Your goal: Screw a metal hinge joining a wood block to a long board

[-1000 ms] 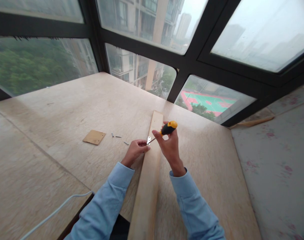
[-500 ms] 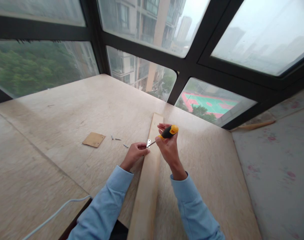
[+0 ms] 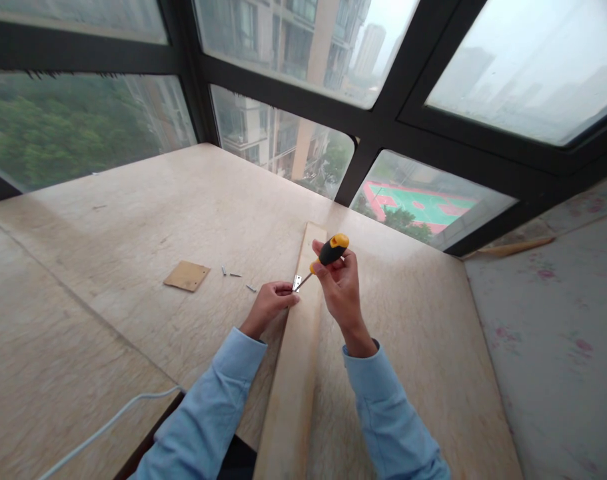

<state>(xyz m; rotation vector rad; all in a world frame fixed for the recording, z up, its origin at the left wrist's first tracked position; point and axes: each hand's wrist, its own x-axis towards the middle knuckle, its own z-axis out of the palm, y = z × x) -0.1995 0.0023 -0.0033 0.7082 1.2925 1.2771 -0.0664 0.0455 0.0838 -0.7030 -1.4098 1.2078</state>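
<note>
A long pale wooden plank point(image 3: 293, 373) lies on the plywood surface point(image 3: 133, 220), running away from me. A small metal hinge point(image 3: 296, 283) sits on the plank's left edge. My left hand point(image 3: 269, 305) is closed, its fingertips pinching the hinge against the plank. My right hand point(image 3: 339, 287) is wrapped round a black and yellow screwdriver point(image 3: 328, 253), whose tip meets the hinge.
Three loose screws point(image 3: 232, 275) and a small square of thin board point(image 3: 186, 275) lie left of the plank. A white cable point(image 3: 108, 427) crosses the near left corner. Dark-framed windows point(image 3: 373, 133) close the far side; a flowered mat point(image 3: 558, 320) lies at right.
My right hand has turned on the screwdriver handle, and the handle has tipped a little to the left. The left hand stays on the hinge.
</note>
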